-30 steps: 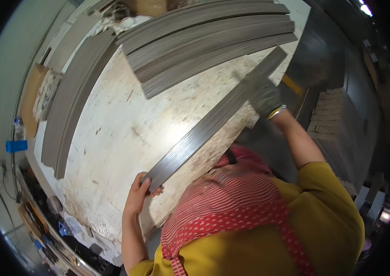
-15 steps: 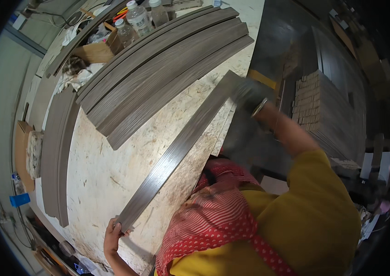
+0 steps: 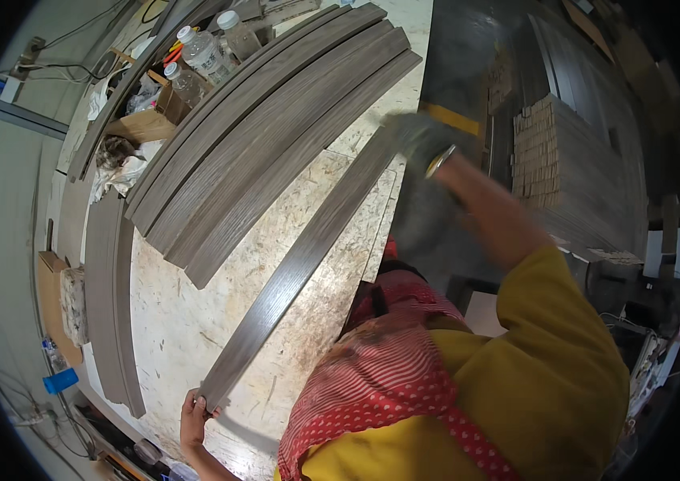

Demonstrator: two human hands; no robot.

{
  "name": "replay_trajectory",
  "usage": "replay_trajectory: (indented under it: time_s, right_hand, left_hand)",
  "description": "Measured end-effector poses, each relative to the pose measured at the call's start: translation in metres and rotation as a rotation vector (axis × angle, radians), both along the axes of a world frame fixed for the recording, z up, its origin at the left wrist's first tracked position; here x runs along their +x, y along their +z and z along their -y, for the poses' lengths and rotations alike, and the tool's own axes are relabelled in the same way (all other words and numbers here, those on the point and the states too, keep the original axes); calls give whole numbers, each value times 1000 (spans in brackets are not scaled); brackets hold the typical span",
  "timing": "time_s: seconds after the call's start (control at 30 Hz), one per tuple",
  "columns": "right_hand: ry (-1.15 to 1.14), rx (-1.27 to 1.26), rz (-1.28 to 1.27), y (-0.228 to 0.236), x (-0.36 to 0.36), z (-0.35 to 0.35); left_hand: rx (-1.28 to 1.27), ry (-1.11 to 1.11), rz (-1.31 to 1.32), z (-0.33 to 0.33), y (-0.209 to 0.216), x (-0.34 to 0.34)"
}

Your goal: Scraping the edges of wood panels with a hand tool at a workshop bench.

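Note:
A long grey-brown wood-grain plank (image 3: 284, 280) stretches diagonally across the near part of the worktable (image 3: 175, 337). At its lower-left end my bare left hand (image 3: 195, 418) grips it, the thumb lying on top and the fingers beneath. My right hand (image 3: 421, 143), in a dark glove with a metal-looking band at the wrist, is over the plank's far right end. Motion smears its fingers, so their grip on the wood cannot be made out. Several similar planks (image 3: 276, 132) lie side by side beyond, and more planks (image 3: 109, 297) lie along the left side.
Clear plastic bottles (image 3: 203, 54) and a small cardboard box (image 3: 141, 124) stand behind the planks. Crumpled white cloth (image 3: 122, 172) lies at the back left. A tall stack of boards (image 3: 538, 152) stands right of the table, past its edge. A blue object (image 3: 61, 380) is at the far left.
My right hand has shifted a little up and left, now covering the plank's far end. My left hand keeps its hold. The whole view has turned slightly.

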State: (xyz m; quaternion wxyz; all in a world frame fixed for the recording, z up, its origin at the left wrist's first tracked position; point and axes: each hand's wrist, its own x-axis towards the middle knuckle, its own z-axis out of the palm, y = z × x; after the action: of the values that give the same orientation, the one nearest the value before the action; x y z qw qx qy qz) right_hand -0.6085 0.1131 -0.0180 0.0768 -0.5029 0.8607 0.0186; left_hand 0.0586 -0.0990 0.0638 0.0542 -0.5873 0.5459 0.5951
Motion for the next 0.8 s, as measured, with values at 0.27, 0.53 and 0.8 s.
replay_trajectory:
  time_s: [0.27, 0.53, 0.8]
  right_hand:
    - [-23, 15, 73, 35, 34, 13]
    - [-102, -119, 101, 30, 43, 16]
    - [-94, -277, 64, 28, 45, 12]
  left_hand:
    - [-82, -29, -2, 3, 7, 1]
    - [-68, -43, 13, 2, 6, 10]
    - [-954, -596, 224, -20, -3, -118]
